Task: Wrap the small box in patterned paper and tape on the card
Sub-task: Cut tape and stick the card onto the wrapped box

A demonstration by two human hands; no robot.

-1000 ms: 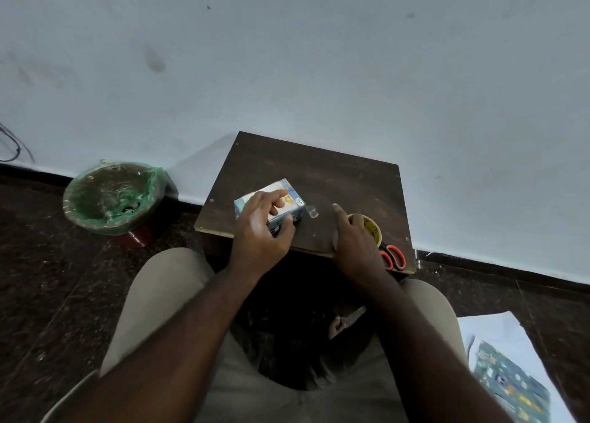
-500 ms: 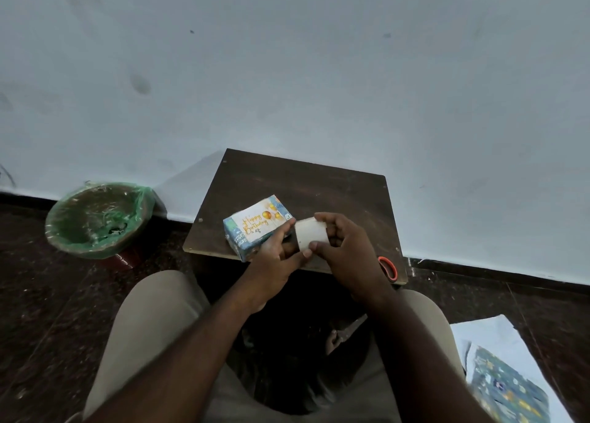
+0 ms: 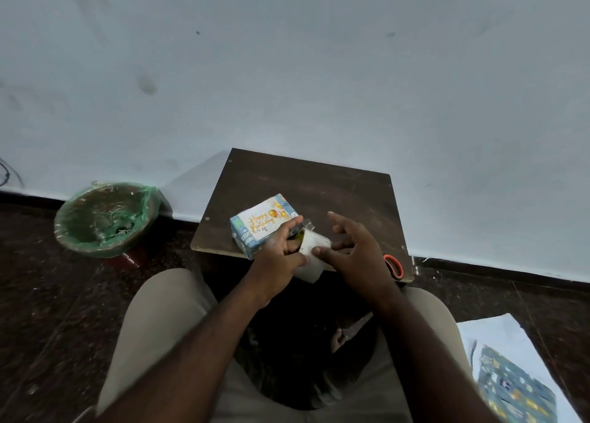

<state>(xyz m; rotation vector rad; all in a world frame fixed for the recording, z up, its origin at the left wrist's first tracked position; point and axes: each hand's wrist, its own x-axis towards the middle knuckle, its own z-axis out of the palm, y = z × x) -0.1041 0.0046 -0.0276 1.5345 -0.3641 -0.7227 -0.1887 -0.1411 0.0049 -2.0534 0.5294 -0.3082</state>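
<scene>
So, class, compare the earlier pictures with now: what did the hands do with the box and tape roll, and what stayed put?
The left hand came off the box and now holds the tape roll, which the right hand lifted from the table toward the box. The right fingers have since spread; its thumb rests on the roll. Box, card, scissors and bin stayed put.

"Happy Birthday" in gold script, on card (image 3: 266, 219) atop wrapped box (image 3: 242, 239)

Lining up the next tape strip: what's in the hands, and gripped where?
Left hand grips the white tape roll at its left rim; right hand only touches the roll's outer face with its thumb, fingers spread.
</scene>
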